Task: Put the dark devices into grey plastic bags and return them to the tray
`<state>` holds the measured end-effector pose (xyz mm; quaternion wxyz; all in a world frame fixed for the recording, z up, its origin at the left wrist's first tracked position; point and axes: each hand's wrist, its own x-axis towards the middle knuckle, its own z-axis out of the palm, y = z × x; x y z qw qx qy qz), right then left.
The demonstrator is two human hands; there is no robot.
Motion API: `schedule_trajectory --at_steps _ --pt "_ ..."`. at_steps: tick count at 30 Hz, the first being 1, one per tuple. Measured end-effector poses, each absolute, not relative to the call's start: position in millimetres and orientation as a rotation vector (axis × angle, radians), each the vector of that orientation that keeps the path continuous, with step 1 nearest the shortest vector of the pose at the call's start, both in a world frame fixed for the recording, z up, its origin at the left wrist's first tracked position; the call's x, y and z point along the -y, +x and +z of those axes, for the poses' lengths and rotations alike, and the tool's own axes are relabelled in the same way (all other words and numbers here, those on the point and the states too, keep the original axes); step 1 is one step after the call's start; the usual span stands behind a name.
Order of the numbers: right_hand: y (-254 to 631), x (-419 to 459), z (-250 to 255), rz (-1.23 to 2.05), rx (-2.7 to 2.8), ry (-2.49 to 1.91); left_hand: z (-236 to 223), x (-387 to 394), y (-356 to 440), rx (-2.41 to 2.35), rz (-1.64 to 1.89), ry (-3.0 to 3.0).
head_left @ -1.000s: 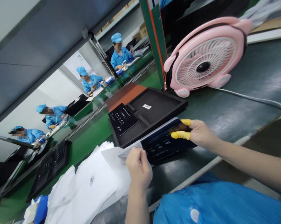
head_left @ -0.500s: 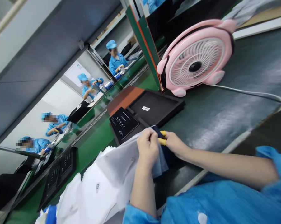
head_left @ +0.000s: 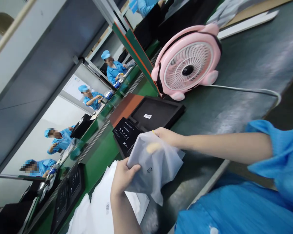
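Panel now inside bag (head_left: 153,162), betw. both hands: left (head_left: 123,175), right (head_left: 166,136).

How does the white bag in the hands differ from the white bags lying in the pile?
The bag in the hands is lifted, puffed and creased; the pile lies flat on the table. The left hand grips the bag's edge and the right hand reaches into it, a yellow fingertip showing through; no hand touches the pile. Both are white, thin and carry a small printed mark.
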<state>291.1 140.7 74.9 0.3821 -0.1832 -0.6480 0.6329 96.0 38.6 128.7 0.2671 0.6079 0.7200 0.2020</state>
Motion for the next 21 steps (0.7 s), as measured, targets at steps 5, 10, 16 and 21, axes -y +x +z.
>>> schedule_trajectory --at_steps 5,10,16,21 --pt "310.4 -172.3 107.9 1.344 1.959 -0.239 99.7 -20.5 88.1 -2.007 1.103 1.397" --pt "326.0 -184.2 104.3 0.955 2.469 -0.084 81.3 -13.5 69.7 -2.043 1.355 1.164" --pt "352.5 -230.3 137.1 0.552 2.465 -0.236 75.7 -15.5 66.8 -1.955 1.436 1.038" --pt "364.5 -259.0 158.3 0.519 2.052 -0.460 60.1 -22.9 64.5 -1.905 1.501 1.011"
